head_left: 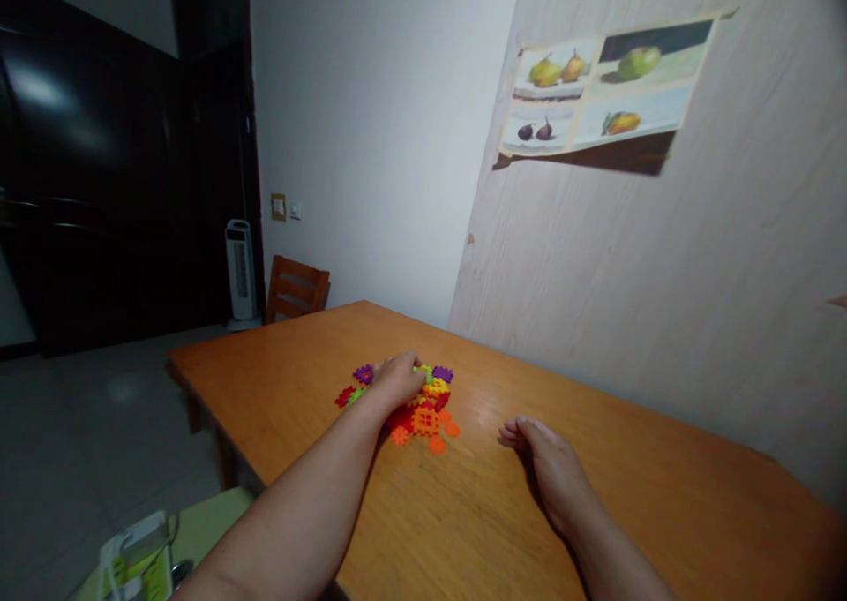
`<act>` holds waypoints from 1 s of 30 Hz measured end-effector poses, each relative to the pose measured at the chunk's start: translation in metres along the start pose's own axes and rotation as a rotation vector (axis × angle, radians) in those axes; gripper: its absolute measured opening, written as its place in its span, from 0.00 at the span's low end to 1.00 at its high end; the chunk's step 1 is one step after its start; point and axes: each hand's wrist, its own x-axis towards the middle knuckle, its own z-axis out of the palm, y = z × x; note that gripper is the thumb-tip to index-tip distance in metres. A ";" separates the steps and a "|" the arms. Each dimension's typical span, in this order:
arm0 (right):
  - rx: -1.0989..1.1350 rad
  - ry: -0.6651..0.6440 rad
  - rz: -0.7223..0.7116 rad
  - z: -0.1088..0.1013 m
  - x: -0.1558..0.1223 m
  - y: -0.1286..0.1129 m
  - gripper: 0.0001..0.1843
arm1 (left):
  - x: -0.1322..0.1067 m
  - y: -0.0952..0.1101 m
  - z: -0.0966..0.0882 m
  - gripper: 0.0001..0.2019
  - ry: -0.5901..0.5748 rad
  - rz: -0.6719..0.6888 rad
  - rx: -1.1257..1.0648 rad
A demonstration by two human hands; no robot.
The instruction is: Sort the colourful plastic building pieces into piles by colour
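Note:
A loose pile of colourful plastic building pieces with notched edges lies on the wooden table (476, 504). Among them are an orange square piece with a window pattern (425, 421), purple pieces (443, 374), yellow pieces (437, 387), and small round orange pieces (438, 445). My left hand (399, 379) reaches over the back of the pile and touches it; its fingers are partly hidden, so any grip on a piece cannot be made out. To the right of the pile, my right hand (539, 446) rests apart from it, fingers loosely extended and holding nothing.
A wooden chair (296, 288) stands at the table's far end, with a white tower heater (241, 272) behind it. The wall (595, 257) runs along the table's far side. At lower left, a pale green seat (205, 517) bears a clear plastic container (136, 557).

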 end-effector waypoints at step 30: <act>-0.133 -0.045 -0.019 0.001 -0.001 0.002 0.24 | -0.015 -0.017 0.017 0.16 -0.086 0.611 0.314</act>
